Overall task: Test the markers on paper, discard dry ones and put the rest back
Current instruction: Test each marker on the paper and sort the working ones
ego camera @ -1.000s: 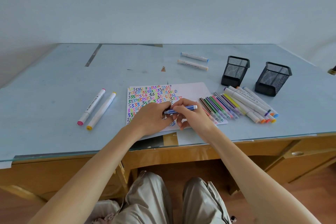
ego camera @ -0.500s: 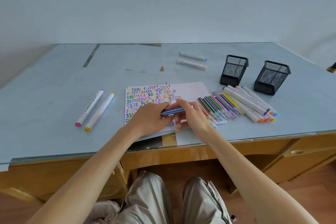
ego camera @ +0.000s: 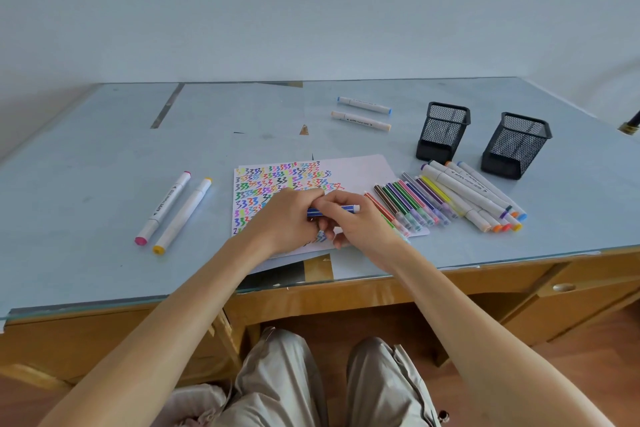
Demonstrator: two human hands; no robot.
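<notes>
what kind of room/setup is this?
Probably a home or office desk, not a lab: a wooden desk with drawers under a glass top, two mesh pen holders, and a scribble-covered paper in front of a seated person.

The one camera sits on my head, wide-angled, looking forward and down. It takes in the whole surface (ego camera: 104,184) up to the wall behind it, my forearms reaching in from the bottom edge, and my knees close beneath its near edge.
</notes>
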